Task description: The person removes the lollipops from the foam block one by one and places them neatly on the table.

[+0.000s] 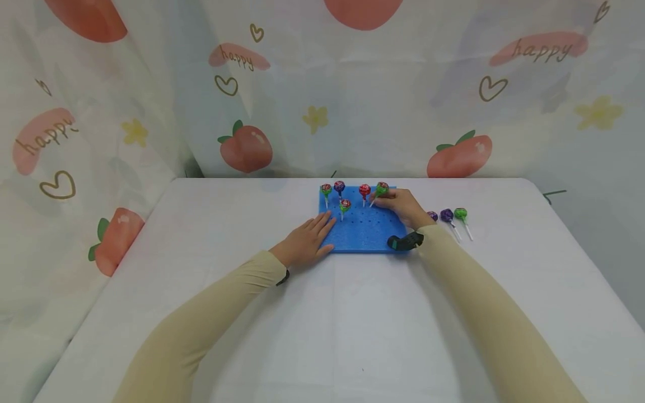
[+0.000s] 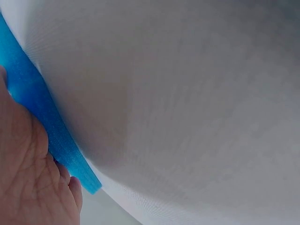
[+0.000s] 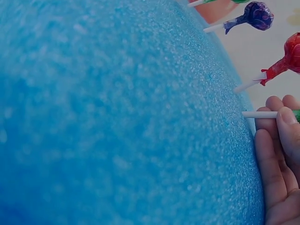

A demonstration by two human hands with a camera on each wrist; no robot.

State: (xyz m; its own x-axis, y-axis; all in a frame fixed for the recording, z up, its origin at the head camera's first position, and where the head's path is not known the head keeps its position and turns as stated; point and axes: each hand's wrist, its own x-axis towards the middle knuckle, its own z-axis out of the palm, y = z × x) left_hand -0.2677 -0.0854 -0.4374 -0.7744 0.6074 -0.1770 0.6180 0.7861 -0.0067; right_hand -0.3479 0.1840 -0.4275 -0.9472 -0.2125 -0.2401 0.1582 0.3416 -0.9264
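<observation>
A blue foam board (image 1: pixel 360 238) with rows of small holes lies on the white table. My right hand (image 1: pixel 401 206) pinches a green-wrapped lollipop (image 1: pixel 382 189) by its stick over the board's back right part. In the right wrist view the stick (image 3: pixel 260 114) points at the foam; I cannot tell whether its tip is in a hole. To the left stand a red lollipop (image 1: pixel 365 192), a purple one (image 1: pixel 339 186) and two green-and-red ones, one at the back (image 1: pixel 326 190) and one nearer (image 1: pixel 345 206). My left hand (image 1: pixel 306 242) rests at the board's left edge, fingers extended.
Right of the board, a purple lollipop (image 1: pixel 447 215) and a green lollipop (image 1: pixel 461 214) lie on the table. Another purple lollipop (image 1: pixel 432 216) is partly hidden by my right wrist. A patterned cloth (image 1: pixel 282 84) hangs behind the table.
</observation>
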